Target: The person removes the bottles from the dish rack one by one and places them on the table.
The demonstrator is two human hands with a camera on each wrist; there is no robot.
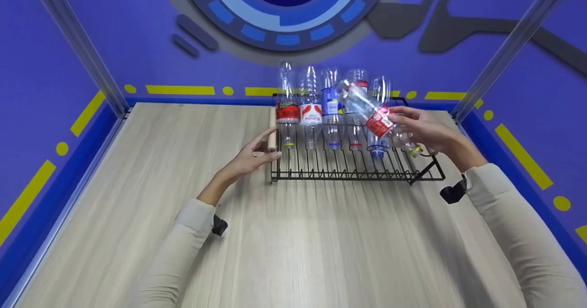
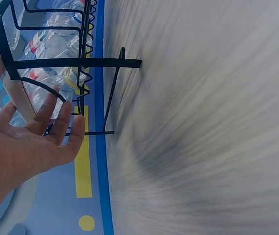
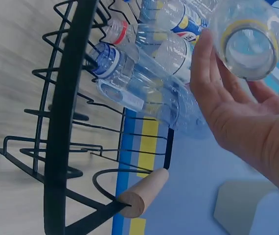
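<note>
A black wire rack point(image 1: 344, 178) with wooden side handles stands on the table. My left hand point(image 1: 250, 159) holds its left end at the wooden handle point(image 1: 273, 127), fingers bent around the side frame in the left wrist view. My right hand point(image 1: 426, 129) grips a clear plastic bottle point(image 1: 379, 121) with a red label, tilted over the rack's right part, its yellow cap point(image 1: 416, 151) toward the lower right. Several empty bottles lie side by side in the rack, caps toward me, including a red-labelled one point(image 1: 288, 112) and a blue-capped one point(image 1: 378, 150).
The pale wood-grain table point(image 1: 293, 244) extends in front of the rack. Blue printed walls point(image 1: 151, 65) with yellow marks enclose the back and sides, with metal posts point(image 1: 513, 42) at the corners. The right wooden handle point(image 3: 147, 193) shows in the right wrist view.
</note>
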